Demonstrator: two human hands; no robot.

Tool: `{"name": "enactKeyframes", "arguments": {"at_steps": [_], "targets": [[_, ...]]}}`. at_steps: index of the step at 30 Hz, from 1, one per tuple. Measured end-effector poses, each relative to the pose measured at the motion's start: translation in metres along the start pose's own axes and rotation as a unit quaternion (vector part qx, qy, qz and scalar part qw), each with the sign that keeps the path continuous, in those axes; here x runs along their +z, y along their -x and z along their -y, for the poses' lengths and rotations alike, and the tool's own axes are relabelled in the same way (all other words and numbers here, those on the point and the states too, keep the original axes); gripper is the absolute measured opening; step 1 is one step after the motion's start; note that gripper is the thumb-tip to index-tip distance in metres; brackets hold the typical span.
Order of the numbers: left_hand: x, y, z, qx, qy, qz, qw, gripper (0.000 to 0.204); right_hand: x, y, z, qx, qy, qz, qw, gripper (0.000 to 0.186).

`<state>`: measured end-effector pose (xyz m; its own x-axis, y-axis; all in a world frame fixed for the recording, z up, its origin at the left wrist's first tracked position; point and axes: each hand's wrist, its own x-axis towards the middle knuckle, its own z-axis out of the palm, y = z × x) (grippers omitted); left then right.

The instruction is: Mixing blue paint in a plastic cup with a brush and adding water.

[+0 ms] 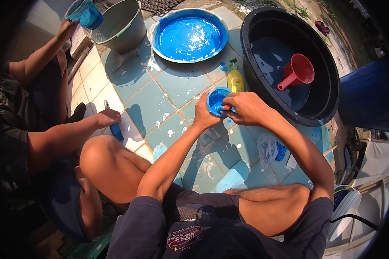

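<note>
My left hand (pixel 203 113) is wrapped round the side of a small blue cup (pixel 211 100), whose inside is coated with blue paint. Over the cup's right rim, my right hand (pixel 246 108) has its fingers closed and reaching into the opening. A small orange and blue bit shows at those fingertips, too little to name. Just behind the cup stands a yellow pump bottle (pixel 235 80) with a green top. Both hands are above the tiled floor (pixel 173 88), between my knees.
A wide basin (pixel 224 36) of blue paint lies ahead, beside a grey bucket (pixel 136 26). A black tub (pixel 320 101) holds water and a red dipper (pixel 299 69). At left, a co-worker's hands hold a blue-stained container (pixel 87 16) and a blue-ended tool (pixel 116 131). A plastic bag (pixel 268 149) lies right.
</note>
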<state>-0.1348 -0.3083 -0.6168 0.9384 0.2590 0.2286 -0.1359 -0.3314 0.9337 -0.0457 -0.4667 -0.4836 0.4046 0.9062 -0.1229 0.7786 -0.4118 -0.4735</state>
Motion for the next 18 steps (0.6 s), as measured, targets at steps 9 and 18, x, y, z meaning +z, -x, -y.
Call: {"name": "enactKeyframes", "arguments": {"at_steps": [9, 18], "targets": [[0.009, 0.019, 0.020, 0.015, -0.002, 0.009, 1.000, 0.085, 0.030, 0.002, -0.002, 0.045, -0.032, -0.001, 0.998, 0.022], [0.003, 0.025, 0.026, -0.004, 0.015, 0.004, 1.000, 0.086, 0.020, -0.010, 0.002, 0.168, -0.153, -0.053, 0.972, 0.029]]}}
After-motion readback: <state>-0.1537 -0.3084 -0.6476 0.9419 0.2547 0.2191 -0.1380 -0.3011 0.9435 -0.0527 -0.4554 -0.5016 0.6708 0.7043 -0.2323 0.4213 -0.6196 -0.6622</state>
